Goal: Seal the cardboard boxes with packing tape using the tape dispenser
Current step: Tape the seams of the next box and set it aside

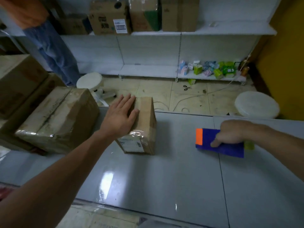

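Note:
A small cardboard box (146,122) stands on the grey table (164,170), with clear tape and a shipping label on its near face. My left hand (120,115) lies flat on its top, fingers spread. To the right, my right hand (233,134) grips a blue tape dispenser (218,145) with an orange end, resting on the table. A yellow-green part shows behind that hand. A larger taped cardboard box (57,119) sits at the table's left end.
More cardboard boxes (19,83) are stacked at far left. Two white stools (89,80) (256,104) and scissors (187,87) are on the floor beyond the table. Shelves (148,69) hold boxes and small packets. A person's legs (54,51) stand at back left.

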Available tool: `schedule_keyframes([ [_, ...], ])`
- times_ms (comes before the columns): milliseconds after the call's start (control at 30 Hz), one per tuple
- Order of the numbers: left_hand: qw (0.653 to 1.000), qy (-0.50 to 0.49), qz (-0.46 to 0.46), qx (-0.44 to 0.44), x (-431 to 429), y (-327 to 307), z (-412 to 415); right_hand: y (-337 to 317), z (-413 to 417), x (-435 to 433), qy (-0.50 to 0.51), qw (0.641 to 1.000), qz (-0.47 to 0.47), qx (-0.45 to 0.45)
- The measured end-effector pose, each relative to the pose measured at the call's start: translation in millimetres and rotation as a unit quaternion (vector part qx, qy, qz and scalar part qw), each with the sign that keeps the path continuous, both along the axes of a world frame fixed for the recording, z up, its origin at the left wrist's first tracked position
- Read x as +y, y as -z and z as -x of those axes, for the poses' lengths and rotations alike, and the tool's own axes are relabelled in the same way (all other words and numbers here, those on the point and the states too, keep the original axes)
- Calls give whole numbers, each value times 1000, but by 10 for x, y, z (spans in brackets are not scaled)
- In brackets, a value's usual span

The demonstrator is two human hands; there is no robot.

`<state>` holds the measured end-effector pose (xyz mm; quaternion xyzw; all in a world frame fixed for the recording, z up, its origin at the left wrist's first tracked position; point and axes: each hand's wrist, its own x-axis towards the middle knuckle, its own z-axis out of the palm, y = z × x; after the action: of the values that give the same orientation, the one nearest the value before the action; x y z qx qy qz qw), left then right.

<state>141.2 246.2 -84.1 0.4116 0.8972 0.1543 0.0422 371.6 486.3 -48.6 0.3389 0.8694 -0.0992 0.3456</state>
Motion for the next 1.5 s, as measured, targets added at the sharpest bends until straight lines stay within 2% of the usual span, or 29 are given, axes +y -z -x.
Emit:
schedule_keyframes([
  [133,1000,1,7,-2,58,-21,8,412,-247,-521,-46,986,-15,158],
  [200,1000,-6,4,-5,38,-27,17,685,-307,-808,-83,964,-69,242],
  [267,1000,-9,9,-9,29,-20,-11,907,-340,-924,-126,941,-125,289],
  [333,1000,-10,16,-12,47,-28,-29,1069,-356,-929,-132,922,-131,339],
  [467,1000,-15,-1,-20,45,-10,-13,1238,-346,-913,-134,916,-123,358],
  [567,998,-20,-27,-57,31,-3,23,1247,-364,-866,-140,926,-102,336],
  [667,993,-20,-77,-89,6,5,36,1093,-333,-845,-140,928,-101,330],
  [767,978,-25,-147,-149,-4,-12,25,849,-305,-842,-87,944,-83,309],
  [833,958,-25,-191,-210,-39,-79,44,673,-276,-885,-67,926,-102,357],
  [867,956,-9,-199,-216,-76,-118,57,586,-246,-936,-47,901,-117,415],
  [967,968,116,-191,-114,-223,-265,63,365,-11,-1224,-12,816,-95,570],
  [1033,964,200,-167,-59,-331,-288,70,284,267,-1442,-56,781,-67,619],
  [1100,958,253,-129,-30,-442,-176,89,307,538,-1567,-127,763,-33,633],
  [1200,948,301,-102,36,-496,115,164,495,836,-1503,-181,784,-26,593],
  [1267,939,308,-129,81,-479,288,210,662,951,-1426,-188,789,-25,584],
  [1300,934,306,-157,99,-466,367,227,742,991,-1426,-185,779,-17,598],
  [1400,907,293,-262,149,-376,556,219,935,1096,-1532,-118,722,0,682],
  [1500,890,276,-325,163,-338,631,177,1042,1154,-1640,-50,675,-5,736],
])
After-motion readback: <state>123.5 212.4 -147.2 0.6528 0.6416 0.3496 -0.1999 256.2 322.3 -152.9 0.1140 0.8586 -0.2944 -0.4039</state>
